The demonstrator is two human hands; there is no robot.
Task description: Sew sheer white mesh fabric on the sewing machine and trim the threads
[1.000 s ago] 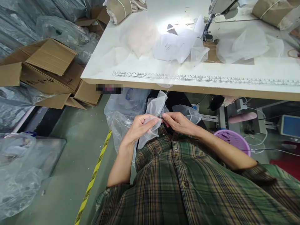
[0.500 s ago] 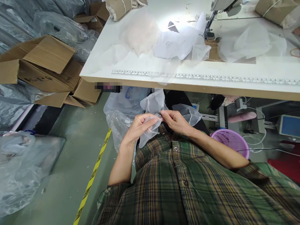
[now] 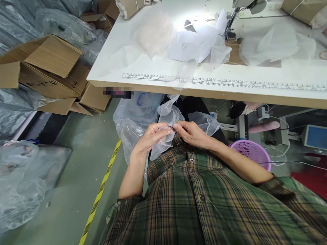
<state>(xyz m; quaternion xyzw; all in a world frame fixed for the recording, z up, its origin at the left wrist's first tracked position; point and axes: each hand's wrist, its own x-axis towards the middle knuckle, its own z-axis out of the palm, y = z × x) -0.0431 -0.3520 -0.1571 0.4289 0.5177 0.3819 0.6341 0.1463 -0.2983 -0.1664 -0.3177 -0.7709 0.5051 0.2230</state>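
Note:
Over my lap, below the table edge, my left hand [image 3: 151, 136] pinches a sheer white fabric piece [image 3: 160, 144] between thumb and fingers. My right hand [image 3: 188, 132] is closed on a small dark metal tool [image 3: 171, 127], whose tip meets the fabric by my left fingertips. What kind of tool it is cannot be made out. More sheer fabric [image 3: 170, 112] lies just beyond the hands, and another piece [image 3: 204, 123] rests on my right thigh.
The white table [image 3: 107, 73] has a printed ruler along its front, sheer fabric heaps and a sewing machine [image 3: 231, 25]. Cardboard boxes [image 3: 51, 75] stand at left; a purple basket [image 3: 251, 153] is at right, below the table.
My right hand has shifted slightly left with the tool, its tip now between my left fingertips. The fabric beyond the hands has changed folds. The view has tilted a little downward.

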